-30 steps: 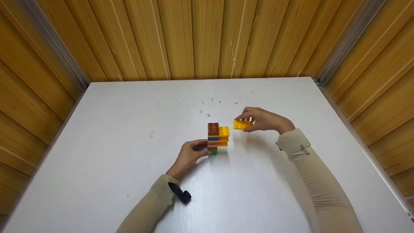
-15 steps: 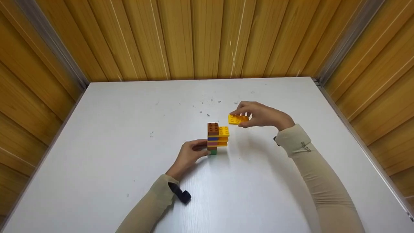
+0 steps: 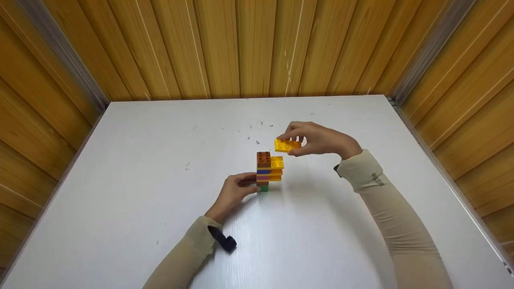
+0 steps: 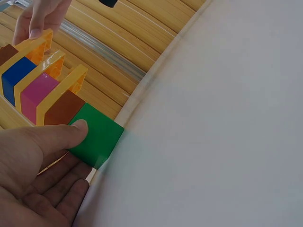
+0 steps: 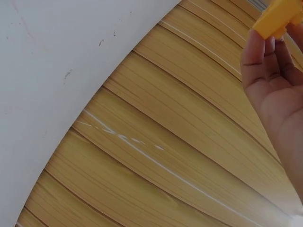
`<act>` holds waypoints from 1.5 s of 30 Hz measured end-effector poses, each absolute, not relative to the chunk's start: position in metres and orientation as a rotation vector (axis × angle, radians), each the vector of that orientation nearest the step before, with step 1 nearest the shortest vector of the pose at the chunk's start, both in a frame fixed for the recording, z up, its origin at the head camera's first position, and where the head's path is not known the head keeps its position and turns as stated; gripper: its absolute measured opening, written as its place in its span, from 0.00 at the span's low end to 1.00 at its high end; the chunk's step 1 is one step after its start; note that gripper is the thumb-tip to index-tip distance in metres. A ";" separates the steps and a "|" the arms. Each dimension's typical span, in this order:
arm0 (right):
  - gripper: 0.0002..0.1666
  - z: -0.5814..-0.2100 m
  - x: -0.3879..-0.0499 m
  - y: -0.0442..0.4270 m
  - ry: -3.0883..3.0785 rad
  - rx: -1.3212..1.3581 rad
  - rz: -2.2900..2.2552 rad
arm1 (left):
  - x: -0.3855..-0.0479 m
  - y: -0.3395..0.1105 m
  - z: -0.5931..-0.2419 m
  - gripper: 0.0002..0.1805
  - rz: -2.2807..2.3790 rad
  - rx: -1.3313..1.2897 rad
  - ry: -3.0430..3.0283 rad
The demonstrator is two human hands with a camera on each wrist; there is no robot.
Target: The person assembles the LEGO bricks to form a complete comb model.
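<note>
A tower of stacked toy bricks stands upright on the white table, with a brown brick (image 3: 264, 159) on top. Yellow plates (image 3: 277, 162) jut out from its right side. From the bottom, the left wrist view shows a green brick (image 4: 105, 138), a brown one (image 4: 64, 109), a magenta one (image 4: 40, 94) and a blue one (image 4: 19, 79), with yellow layers between. My left hand (image 3: 233, 194) grips the tower low down, thumb on the green brick. Above and behind the tower, my right hand (image 3: 321, 139) pinches a yellow brick (image 3: 282, 145) by its right end, apart from the tower.
The white table (image 3: 132, 168) bears small dark marks towards its back. Wood-patterned panels (image 3: 257, 48) rise behind it and at both sides. A black strap (image 3: 223, 239) is on the left sleeve.
My right hand has carried the yellow brick leftward and somewhat up, from right of the tower to above its yellow side. The left hand and the tower have stayed put.
</note>
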State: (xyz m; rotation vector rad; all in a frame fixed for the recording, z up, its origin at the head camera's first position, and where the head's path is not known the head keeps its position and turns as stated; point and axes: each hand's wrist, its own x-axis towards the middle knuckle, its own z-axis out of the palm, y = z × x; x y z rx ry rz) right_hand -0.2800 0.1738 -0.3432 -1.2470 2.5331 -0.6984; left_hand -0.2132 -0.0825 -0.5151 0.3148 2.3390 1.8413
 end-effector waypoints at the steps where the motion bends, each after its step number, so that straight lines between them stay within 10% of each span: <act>1: 0.25 -0.342 -0.280 0.172 2.527 -1.258 -0.698 | -0.213 -0.082 -0.515 0.23 1.839 0.309 2.339; 45: 0.27 -0.333 -0.271 0.134 2.400 -1.330 -0.550 | -0.214 -0.082 -0.515 0.23 1.835 0.288 2.327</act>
